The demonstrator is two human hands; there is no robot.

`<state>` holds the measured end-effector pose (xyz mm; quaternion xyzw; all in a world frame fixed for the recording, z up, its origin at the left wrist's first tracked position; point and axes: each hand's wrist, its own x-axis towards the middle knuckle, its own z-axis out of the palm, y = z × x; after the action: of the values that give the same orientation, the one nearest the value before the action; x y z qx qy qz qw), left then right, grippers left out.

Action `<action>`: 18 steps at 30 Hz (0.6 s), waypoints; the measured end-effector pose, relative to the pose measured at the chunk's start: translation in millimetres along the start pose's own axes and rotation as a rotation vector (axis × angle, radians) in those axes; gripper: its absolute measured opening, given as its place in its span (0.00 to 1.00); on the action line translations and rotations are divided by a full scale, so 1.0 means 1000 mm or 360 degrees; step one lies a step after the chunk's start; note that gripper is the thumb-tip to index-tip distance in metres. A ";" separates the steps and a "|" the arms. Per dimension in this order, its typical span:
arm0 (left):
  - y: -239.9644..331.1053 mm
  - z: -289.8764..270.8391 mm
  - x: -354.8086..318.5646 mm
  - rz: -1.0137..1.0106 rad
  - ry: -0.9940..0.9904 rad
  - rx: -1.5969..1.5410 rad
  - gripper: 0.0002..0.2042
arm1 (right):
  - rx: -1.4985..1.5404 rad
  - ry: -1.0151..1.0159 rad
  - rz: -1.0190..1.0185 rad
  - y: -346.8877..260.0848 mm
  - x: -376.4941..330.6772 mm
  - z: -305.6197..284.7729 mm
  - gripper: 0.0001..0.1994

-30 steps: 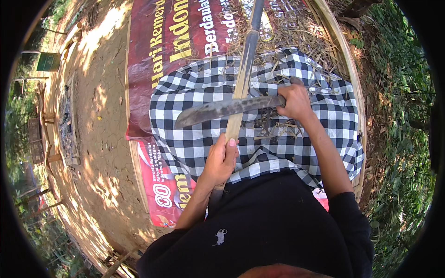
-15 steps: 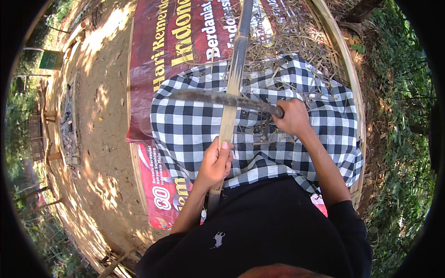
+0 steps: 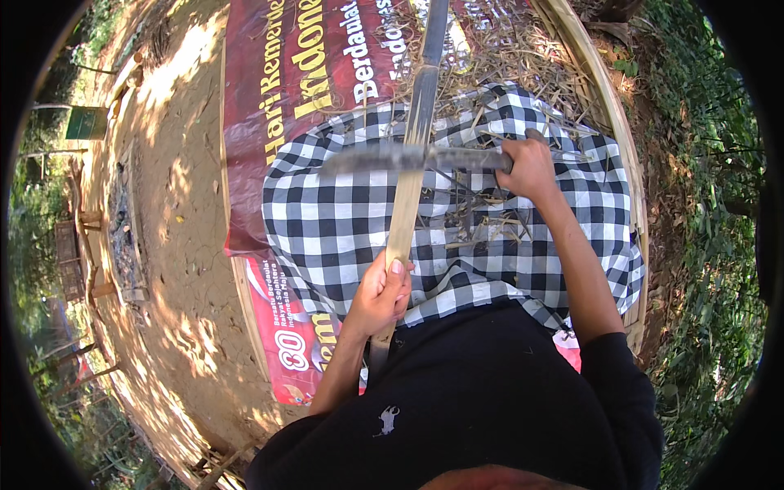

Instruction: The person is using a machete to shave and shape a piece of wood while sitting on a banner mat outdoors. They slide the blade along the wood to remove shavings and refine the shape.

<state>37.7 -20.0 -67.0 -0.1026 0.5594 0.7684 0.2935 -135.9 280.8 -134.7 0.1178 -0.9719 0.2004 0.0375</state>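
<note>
A long pale bamboo strip [image 3: 411, 171] runs away from me over my lap, which is covered by a black-and-white checked cloth [image 3: 335, 220]. My left hand [image 3: 380, 294] grips the strip's near end. My right hand [image 3: 531, 167] holds the handle of a long knife [image 3: 400, 157], its blade lying crosswise on the strip, pointing left and blurred by motion. Thin bamboo shavings [image 3: 482, 212] lie on the cloth under my right hand.
A red printed banner [image 3: 278, 98] is spread under me on a platform with a bamboo rim [image 3: 608, 106]. Dry shavings [image 3: 514, 57] pile up ahead. Bare sunlit dirt [image 3: 171, 229] lies left, wooden frames [image 3: 82, 245] beyond it, and green plants [image 3: 710, 269] right.
The knife has travelled farther away from me along the strip, and my right hand has gone with it. My left hand keeps its grip on the near end.
</note>
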 end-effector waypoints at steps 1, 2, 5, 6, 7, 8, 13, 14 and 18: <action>-0.004 0.003 -0.005 -0.0088 -0.0004 -0.0005 0.16 | -0.0031 0.0052 0.0261 0.002 0.011 -0.006 0.10; -0.013 0.007 -0.011 -0.0175 -0.0013 -0.0015 0.16 | -0.0069 0.0104 0.0522 0.004 0.021 -0.012 0.10; -0.018 0.011 -0.010 -0.0273 -0.0090 -0.0052 0.15 | -0.0144 0.0185 0.0474 0.016 0.044 -0.030 0.11; -0.019 0.011 -0.010 -0.0284 -0.0120 -0.0070 0.15 | -0.0148 0.0087 0.0379 0.012 0.040 -0.031 0.10; -0.018 0.008 -0.005 -0.0216 -0.0104 -0.0094 0.16 | -0.0152 -0.0011 0.0283 0.005 0.032 -0.030 0.10; -0.015 0.005 -0.001 -0.0165 -0.0079 -0.0113 0.16 | -0.0160 -0.0108 0.0174 -0.005 0.026 -0.032 0.10; -0.009 -0.009 0.005 -0.0019 -0.0014 -0.0103 0.17 | 0.0023 -0.0241 -0.0181 -0.043 -0.024 -0.008 0.08; -0.008 -0.011 0.003 -0.0014 -0.0015 -0.0070 0.17 | 0.0091 -0.0241 -0.0161 -0.046 -0.030 -0.004 0.08; -0.007 -0.003 -0.007 -0.0126 -0.0028 -0.0023 0.16 | -0.0012 -0.0058 -0.0121 -0.025 -0.019 -0.002 0.08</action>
<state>47.0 -23.5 -70.6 -0.1200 0.5469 0.7610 0.3278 -111.3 263.8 -125.3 0.1581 -0.9680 0.1929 0.0279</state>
